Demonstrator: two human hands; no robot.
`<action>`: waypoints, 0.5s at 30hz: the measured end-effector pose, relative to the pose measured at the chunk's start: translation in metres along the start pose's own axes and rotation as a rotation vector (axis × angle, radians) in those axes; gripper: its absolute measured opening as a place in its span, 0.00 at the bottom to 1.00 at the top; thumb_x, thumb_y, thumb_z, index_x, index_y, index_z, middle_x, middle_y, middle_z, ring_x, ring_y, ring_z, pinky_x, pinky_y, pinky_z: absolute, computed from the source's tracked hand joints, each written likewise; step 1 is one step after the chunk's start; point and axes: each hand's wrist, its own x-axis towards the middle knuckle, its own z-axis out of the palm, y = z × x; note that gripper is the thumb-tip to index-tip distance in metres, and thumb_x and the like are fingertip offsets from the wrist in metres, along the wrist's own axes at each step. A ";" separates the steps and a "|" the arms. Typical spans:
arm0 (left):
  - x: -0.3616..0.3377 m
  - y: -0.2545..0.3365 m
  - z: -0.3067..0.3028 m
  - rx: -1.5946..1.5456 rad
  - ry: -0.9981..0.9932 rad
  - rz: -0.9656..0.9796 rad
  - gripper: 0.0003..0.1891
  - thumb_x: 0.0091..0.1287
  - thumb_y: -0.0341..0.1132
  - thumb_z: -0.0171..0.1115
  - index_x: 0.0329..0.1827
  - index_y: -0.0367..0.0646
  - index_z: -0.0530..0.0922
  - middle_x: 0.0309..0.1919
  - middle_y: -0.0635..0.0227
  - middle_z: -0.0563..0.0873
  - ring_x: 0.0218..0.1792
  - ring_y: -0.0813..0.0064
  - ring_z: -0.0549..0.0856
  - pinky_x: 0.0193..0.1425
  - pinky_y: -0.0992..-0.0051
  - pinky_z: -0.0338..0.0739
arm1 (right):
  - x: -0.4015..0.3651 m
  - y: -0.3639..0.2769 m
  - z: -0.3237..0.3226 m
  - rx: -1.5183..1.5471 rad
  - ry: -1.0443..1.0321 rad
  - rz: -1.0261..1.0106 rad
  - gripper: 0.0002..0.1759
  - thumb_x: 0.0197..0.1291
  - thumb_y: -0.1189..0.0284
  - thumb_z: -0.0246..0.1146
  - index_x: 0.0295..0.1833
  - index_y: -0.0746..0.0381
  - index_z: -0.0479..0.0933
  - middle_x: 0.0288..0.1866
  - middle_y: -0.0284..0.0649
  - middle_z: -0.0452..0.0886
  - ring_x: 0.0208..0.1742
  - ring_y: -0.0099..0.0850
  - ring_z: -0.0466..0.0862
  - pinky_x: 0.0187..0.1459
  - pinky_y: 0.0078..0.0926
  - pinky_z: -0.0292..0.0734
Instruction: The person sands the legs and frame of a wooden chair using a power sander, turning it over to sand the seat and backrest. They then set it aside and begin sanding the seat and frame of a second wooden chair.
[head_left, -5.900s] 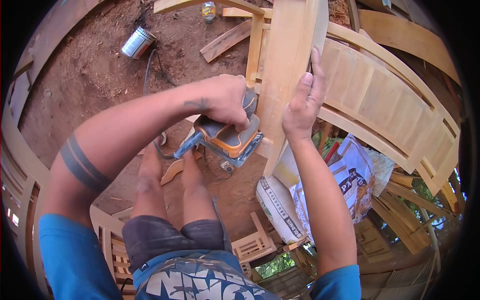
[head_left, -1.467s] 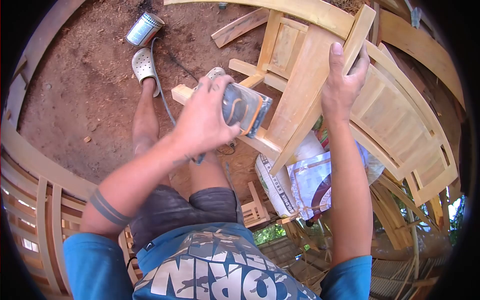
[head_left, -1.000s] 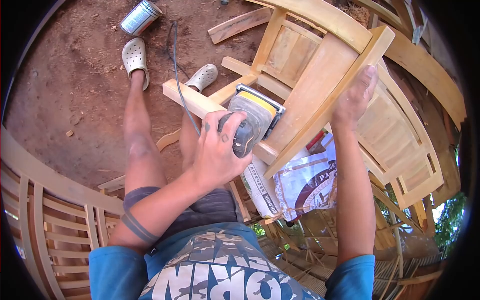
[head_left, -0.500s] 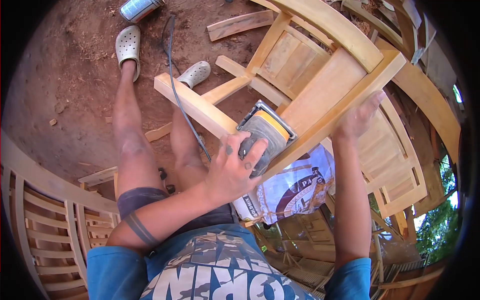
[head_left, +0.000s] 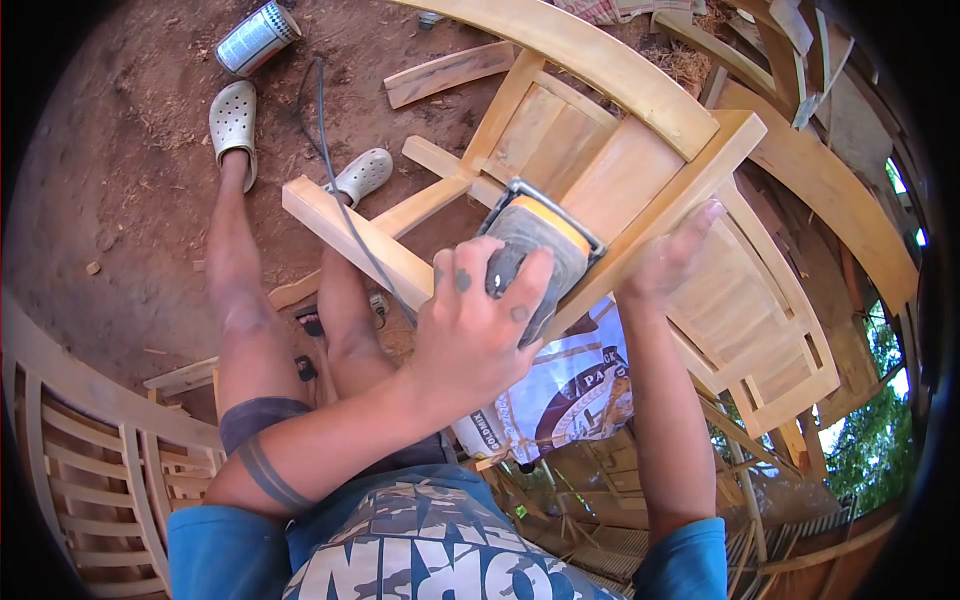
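Observation:
My left hand (head_left: 480,320) is wrapped over the dark body of an electric sheet sander (head_left: 545,250) with a yellow band and a metal clamp at its front edge. The sander's pad faces the rail of a pale wooden chair (head_left: 640,165), which lies tilted in front of me. A grey cord (head_left: 345,215) runs from near my left hand across the chair leg to the ground. My right hand (head_left: 668,262) holds the outer side of the chair's long rail; part of its fingers is hidden by the wood.
A printed sack (head_left: 565,400) sits below the rail. Another wooden panel frame (head_left: 745,290) stands at right, a slatted piece (head_left: 95,450) at lower left. On the dirt lie a can (head_left: 258,40) and a board (head_left: 447,75). My feet wear white clogs (head_left: 233,115).
My left hand has slid the sander to the right along the chair's rail. The whole scene has shifted somewhat left in view. My right hand stays at the rail.

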 end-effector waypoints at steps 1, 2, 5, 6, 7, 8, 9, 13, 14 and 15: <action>0.010 0.006 -0.002 0.004 -0.013 -0.011 0.42 0.46 0.27 0.75 0.68 0.56 0.69 0.51 0.48 0.69 0.45 0.45 0.75 0.33 0.57 0.81 | 0.000 0.000 0.000 -0.023 0.001 -0.020 0.38 0.81 0.49 0.29 0.79 0.70 0.55 0.76 0.51 0.64 0.76 0.39 0.65 0.76 0.35 0.57; 0.018 0.009 -0.005 0.009 -0.026 -0.022 0.41 0.46 0.26 0.74 0.67 0.56 0.69 0.51 0.48 0.69 0.44 0.45 0.75 0.33 0.58 0.81 | 0.000 -0.001 0.001 -0.046 0.001 -0.040 0.38 0.81 0.49 0.29 0.79 0.70 0.55 0.76 0.51 0.64 0.76 0.39 0.65 0.76 0.35 0.57; 0.028 0.013 -0.011 0.023 -0.069 -0.023 0.39 0.47 0.25 0.72 0.66 0.56 0.71 0.50 0.48 0.68 0.44 0.44 0.74 0.32 0.58 0.82 | -0.001 -0.001 0.002 -0.085 0.035 -0.032 0.38 0.82 0.50 0.28 0.79 0.70 0.55 0.77 0.51 0.63 0.77 0.40 0.63 0.77 0.35 0.54; 0.024 0.011 -0.012 0.025 -0.095 -0.022 0.38 0.47 0.25 0.72 0.66 0.56 0.71 0.51 0.48 0.68 0.44 0.44 0.74 0.32 0.58 0.82 | 0.000 0.000 0.002 -0.092 0.049 -0.023 0.37 0.82 0.50 0.28 0.79 0.70 0.55 0.77 0.51 0.63 0.78 0.40 0.62 0.78 0.36 0.53; 0.015 0.007 -0.012 0.028 -0.117 -0.022 0.38 0.47 0.26 0.72 0.65 0.55 0.71 0.51 0.48 0.68 0.44 0.44 0.74 0.32 0.58 0.82 | 0.001 0.000 0.002 -0.074 0.039 -0.025 0.37 0.82 0.51 0.28 0.79 0.70 0.55 0.77 0.51 0.62 0.78 0.40 0.61 0.78 0.36 0.52; 0.007 0.004 -0.012 0.032 -0.141 -0.021 0.38 0.47 0.26 0.72 0.65 0.55 0.71 0.51 0.47 0.68 0.44 0.44 0.74 0.32 0.58 0.82 | 0.001 0.001 0.002 -0.056 0.030 -0.026 0.37 0.82 0.51 0.28 0.79 0.70 0.55 0.78 0.51 0.62 0.79 0.40 0.61 0.78 0.36 0.51; -0.002 0.003 -0.009 0.038 -0.123 -0.024 0.38 0.47 0.26 0.72 0.65 0.55 0.71 0.51 0.47 0.68 0.44 0.44 0.74 0.32 0.58 0.82 | 0.001 0.002 0.002 -0.038 0.023 -0.024 0.37 0.82 0.51 0.28 0.79 0.70 0.55 0.78 0.51 0.61 0.79 0.41 0.60 0.79 0.36 0.50; -0.008 0.005 -0.009 0.055 -0.091 -0.023 0.35 0.49 0.26 0.71 0.64 0.54 0.72 0.50 0.47 0.68 0.44 0.44 0.75 0.32 0.59 0.83 | -0.001 0.007 -0.003 -0.362 0.021 -0.190 0.37 0.82 0.51 0.28 0.79 0.71 0.55 0.79 0.51 0.59 0.80 0.41 0.58 0.79 0.36 0.49; -0.002 0.007 -0.008 0.064 -0.081 -0.016 0.34 0.51 0.26 0.70 0.64 0.54 0.72 0.49 0.47 0.68 0.43 0.44 0.75 0.31 0.60 0.83 | -0.001 0.006 -0.001 -0.334 0.025 -0.191 0.37 0.82 0.51 0.28 0.79 0.71 0.54 0.79 0.51 0.59 0.80 0.41 0.58 0.79 0.35 0.49; 0.007 0.010 -0.009 0.070 -0.074 -0.013 0.33 0.52 0.26 0.69 0.64 0.53 0.72 0.49 0.47 0.68 0.43 0.44 0.75 0.31 0.60 0.84 | -0.001 0.007 -0.003 -0.346 0.027 -0.194 0.37 0.82 0.51 0.28 0.79 0.71 0.54 0.79 0.51 0.59 0.80 0.41 0.58 0.79 0.35 0.50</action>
